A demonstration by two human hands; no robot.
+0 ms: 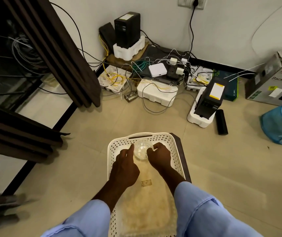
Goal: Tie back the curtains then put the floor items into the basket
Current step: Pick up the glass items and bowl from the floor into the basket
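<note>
- Dark curtain (65,53): hangs at 10 o'clock, bunched against the window frame.
- Left hand (125,165): fingers curled, touching the left side of the clear glass ball (142,149).
- Right hand (159,157): fingers curled against the ball's right side.
- White perforated basket (174,151): at 6 o'clock on the floor; ball inside at its far end, above a beige fluffy cloth (147,211).

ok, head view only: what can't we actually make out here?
- Clear ball: the underside is hidden by both hands.
- Left hand, right hand: fingertips hidden, grip unclear.
- Basket: the near end is cut off by the bottom edge.
- Curtains: any tie-back is out of frame.
</note>
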